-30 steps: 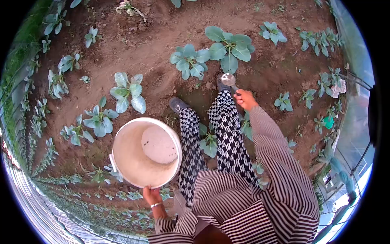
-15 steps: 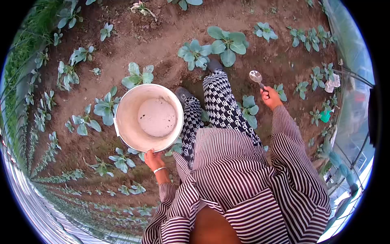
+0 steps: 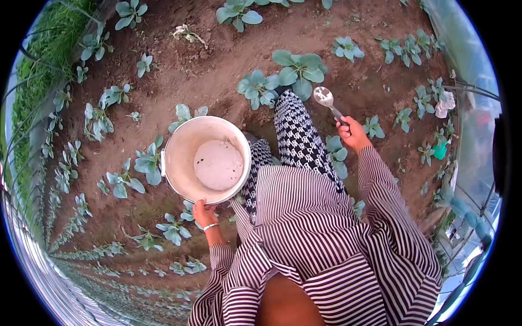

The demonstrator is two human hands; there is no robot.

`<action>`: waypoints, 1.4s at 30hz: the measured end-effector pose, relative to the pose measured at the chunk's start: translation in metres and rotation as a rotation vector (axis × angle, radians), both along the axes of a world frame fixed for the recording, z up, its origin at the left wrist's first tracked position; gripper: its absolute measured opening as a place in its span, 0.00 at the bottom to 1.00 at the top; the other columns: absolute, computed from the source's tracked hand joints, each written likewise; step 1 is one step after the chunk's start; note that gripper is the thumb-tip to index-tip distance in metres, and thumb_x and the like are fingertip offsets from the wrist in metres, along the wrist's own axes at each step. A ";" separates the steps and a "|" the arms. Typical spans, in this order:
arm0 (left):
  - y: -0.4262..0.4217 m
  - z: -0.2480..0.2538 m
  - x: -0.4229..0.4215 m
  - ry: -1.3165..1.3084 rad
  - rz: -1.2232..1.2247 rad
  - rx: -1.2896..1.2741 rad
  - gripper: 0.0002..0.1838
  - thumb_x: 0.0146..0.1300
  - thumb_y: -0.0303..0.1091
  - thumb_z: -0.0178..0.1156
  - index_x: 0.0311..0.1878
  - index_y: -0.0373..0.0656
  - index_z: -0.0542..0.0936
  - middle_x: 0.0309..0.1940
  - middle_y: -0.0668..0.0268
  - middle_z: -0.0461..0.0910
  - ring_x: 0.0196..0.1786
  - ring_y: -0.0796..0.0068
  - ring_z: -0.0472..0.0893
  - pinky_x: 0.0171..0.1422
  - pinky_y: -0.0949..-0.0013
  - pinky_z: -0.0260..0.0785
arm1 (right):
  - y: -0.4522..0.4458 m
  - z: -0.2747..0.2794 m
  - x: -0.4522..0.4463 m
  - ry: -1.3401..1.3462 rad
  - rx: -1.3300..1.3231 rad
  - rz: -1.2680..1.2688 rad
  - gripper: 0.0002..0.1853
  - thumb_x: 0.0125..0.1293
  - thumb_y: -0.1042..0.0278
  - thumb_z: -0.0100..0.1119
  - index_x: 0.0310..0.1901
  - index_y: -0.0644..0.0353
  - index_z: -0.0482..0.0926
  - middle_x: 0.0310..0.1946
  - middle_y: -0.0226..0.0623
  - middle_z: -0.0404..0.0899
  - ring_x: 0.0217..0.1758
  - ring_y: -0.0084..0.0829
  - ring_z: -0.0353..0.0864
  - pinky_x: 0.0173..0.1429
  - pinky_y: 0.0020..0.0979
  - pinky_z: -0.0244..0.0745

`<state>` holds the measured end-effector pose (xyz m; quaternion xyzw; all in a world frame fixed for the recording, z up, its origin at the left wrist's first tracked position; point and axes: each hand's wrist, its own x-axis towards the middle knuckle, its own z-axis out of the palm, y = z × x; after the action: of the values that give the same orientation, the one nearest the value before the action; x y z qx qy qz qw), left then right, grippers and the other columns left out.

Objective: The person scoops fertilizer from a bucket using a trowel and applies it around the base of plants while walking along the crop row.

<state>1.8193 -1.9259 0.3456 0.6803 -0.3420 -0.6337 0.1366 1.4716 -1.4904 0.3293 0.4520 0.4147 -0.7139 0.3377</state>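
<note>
A white bucket is tilted so its inside shows, with pale material and a few dark specks at the bottom. My left hand grips its near rim, a band round the wrist. On the right, my right hand is closed round the dark handle of a metal spoon; whitish residue shows on the spoon's bowl. Just beyond the spoon stands a large leafy plant, with another leafy plant to its left.
Rows of leafy plants grow in brown soil on both sides. My patterned trouser legs are between bucket and spoon. Plastic sheeting borders the right, near a green scrap. A wilted plant lies further ahead.
The bucket has come up and towards me, its opening now facing the camera more. The spoon moved right and away from the plants, then back left a little. The view has shifted.
</note>
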 end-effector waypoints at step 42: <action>-0.036 0.019 -0.006 -0.084 -0.273 -0.196 0.10 0.50 0.31 0.59 0.32 0.36 0.71 0.21 0.66 0.71 0.19 0.73 0.72 0.24 0.68 0.72 | -0.088 0.076 0.091 0.161 -0.266 0.505 0.16 0.64 0.75 0.48 0.53 0.74 0.68 0.26 0.34 0.73 0.16 0.11 0.59 0.13 0.15 0.51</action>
<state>1.8134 -1.9619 0.3650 0.6366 -0.4969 -0.5811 0.1006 1.5622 -1.5780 0.4057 0.2281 0.4423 -0.6889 0.5271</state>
